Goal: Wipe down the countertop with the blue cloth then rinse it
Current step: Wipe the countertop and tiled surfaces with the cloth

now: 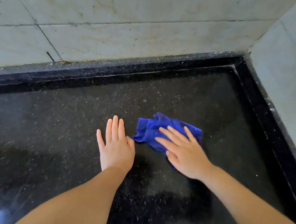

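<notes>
A crumpled blue cloth lies on the black speckled countertop, right of centre. My right hand presses flat on the cloth's near right part, fingers spread and pointing left and away; part of the cloth is hidden under the palm. My left hand rests flat on the bare counter just left of the cloth, fingers together and pointing away, holding nothing. Its thumb side is very close to the cloth's left edge.
A raised black rim runs along the counter's back and another rim along its right side, meeting in a corner at upper right. Pale marble wall tiles rise behind and to the right. Crumbs sit along the back ledge.
</notes>
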The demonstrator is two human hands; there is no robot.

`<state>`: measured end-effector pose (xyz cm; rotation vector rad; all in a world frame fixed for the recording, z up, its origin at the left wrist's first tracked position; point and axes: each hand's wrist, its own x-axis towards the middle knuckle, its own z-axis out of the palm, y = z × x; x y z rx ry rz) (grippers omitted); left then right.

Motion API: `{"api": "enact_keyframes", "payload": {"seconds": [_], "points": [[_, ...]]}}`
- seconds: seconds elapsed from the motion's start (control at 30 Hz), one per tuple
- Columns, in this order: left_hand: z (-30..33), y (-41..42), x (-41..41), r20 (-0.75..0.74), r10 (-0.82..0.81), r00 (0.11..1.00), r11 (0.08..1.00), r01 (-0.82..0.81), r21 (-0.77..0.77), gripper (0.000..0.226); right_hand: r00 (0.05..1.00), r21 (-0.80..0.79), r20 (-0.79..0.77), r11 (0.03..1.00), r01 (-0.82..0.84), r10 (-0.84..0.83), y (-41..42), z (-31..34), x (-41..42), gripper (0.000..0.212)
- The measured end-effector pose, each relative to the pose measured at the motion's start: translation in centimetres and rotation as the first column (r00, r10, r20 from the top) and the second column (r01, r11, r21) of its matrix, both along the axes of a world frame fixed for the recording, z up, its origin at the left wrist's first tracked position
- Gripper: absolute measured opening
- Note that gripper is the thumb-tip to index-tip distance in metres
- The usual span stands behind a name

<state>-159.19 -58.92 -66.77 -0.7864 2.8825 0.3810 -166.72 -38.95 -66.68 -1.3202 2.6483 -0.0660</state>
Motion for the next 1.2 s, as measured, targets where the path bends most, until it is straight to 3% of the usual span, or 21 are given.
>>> {"api": "enact_keyframes", "payload": {"seconds": [0.07,0.13,0.2,0.23,0.27,0.33,0.4,0.47,0.5,0.57,0.63,0.7,0.73,0.8,0.87,0.9,0.97,1.0,1.07,1.13,1.2], "points": [[0.2,0.1,0.0,-0.012,0.001,1.000,1.000,-0.001,-0.006,0.055,0.950,0.007,-0.098,0.954,0.299,-0.296,3.7,-0.2,-6.8,0.053],[0.1,0.2,0.0,-0.012,0.000,1.000,1.000,0.000,-0.017,0.055,0.736,-0.007,-0.002,0.736,0.677,-0.677,6.4,0.3,-11.6,0.052],[0.1,0.1,-0.1,-0.020,0.006,1.000,1.000,-0.006,-0.016,0.055,0.515,-0.032,0.081,0.514,0.857,-0.853,5.3,0.6,-11.3,0.052],[0.1,0.0,-0.1,-0.020,0.010,1.000,1.000,-0.011,-0.013,0.055,0.485,-0.050,0.077,0.483,0.874,-0.871,3.6,0.4,-9.4,0.053],[0.1,-0.1,-0.2,-0.021,0.011,1.000,1.000,-0.011,-0.011,0.054,0.529,-0.086,0.039,0.525,0.847,-0.847,1.8,0.0,-6.6,0.053],[0.1,-0.1,-0.1,-0.032,0.009,0.999,1.000,-0.009,-0.010,0.054,0.742,-0.165,-0.036,0.736,0.656,-0.669,-1.4,-0.5,1.0,0.053],[0.0,0.1,0.0,-0.053,0.009,0.999,1.000,-0.010,-0.016,0.053,0.960,-0.144,0.029,0.949,0.281,-0.280,-1.9,-0.3,7.3,0.054],[0.0,0.2,0.0,-0.076,0.002,0.997,1.000,-0.003,-0.025,0.052,0.993,-0.087,0.111,0.996,-0.037,0.046,1.3,0.5,5.4,0.053],[0.0,0.2,0.0,-0.090,0.005,0.996,1.000,-0.007,-0.021,0.051,0.998,-0.090,0.047,0.995,-0.038,0.042,3.5,0.4,2.4,0.054],[0.2,0.3,0.4,-0.108,0.011,0.994,1.000,-0.013,-0.017,0.049,0.967,-0.038,-0.026,0.967,0.253,-0.254,9.0,0.3,-4.0,0.055],[0.2,1.0,1.3,-0.124,-0.007,0.992,0.999,0.003,-0.035,0.047,0.811,0.015,0.022,0.811,0.585,-0.585,14.4,0.7,-7.9,0.053],[0.3,2.5,3.0,-0.127,-0.013,0.992,0.999,0.007,-0.048,0.045,0.691,-0.010,0.060,0.692,0.722,-0.721,15.2,0.8,-6.1,0.054],[0.4,3.5,4.0,-0.135,-0.006,0.991,0.999,0.000,-0.045,0.044,0.676,-0.025,0.039,0.676,0.737,-0.736,14.0,0.4,-3.4,0.054],[0.5,5.9,6.4,-0.154,0.010,0.988,0.999,-0.015,-0.032,0.043,0.769,-0.083,-0.026,0.768,0.635,-0.639,10.8,0.0,3.9,0.055],[0.7,8.0,8.9,-0.170,0.044,0.985,0.999,-0.047,-0.015,0.040,0.944,-0.130,0.040,0.935,0.329,-0.326,8.2,0.1,11.9,0.058],[0.8,8.8,10.2,-0.171,0.072,0.983,0.997,-0.073,-0.005,0.039,0.986,-0.139,0.099,0.979,0.148,-0.135,7.7,0.6,14.7,0.057],[1.0,9.7,12.6,-0.160,0.132,0.978,0.991,-0.132,0.012,0.040,0.975,-0.133,0.192,0.987,-0.085,0.110,8.6,1.2,14.4,0.056],[1.0,10.0,13.8,-0.150,0.151,0.977,0.988,-0.151,0.010,0.041,0.981,-0.139,0.157,0.986,-0.094,0.115,9.6,1.4,12.0,0.056],[1.0,10.5,15.7,-0.128,0.150,0.980,0.988,-0.152,-0.003,0.042,0.993,-0.100,0.070,0.990,0.102,-0.095,12.8,0.8,5.6,0.055],[0.9,10.9,16.6,-0.129,0.147,0.981,0.989,-0.148,0.003,0.044,0.901,-0.008,0.085,0.904,0.428,-0.426,17.6,1.1,-0.3,0.053],[0.7,10.8,16.5,-0.141,0.144,0.980,0.990,-0.144,0.010,0.044,0.816,0.004,0.156,0.826,0.563,-0.557,21.1,1.6,-1.4,0.053]]}}
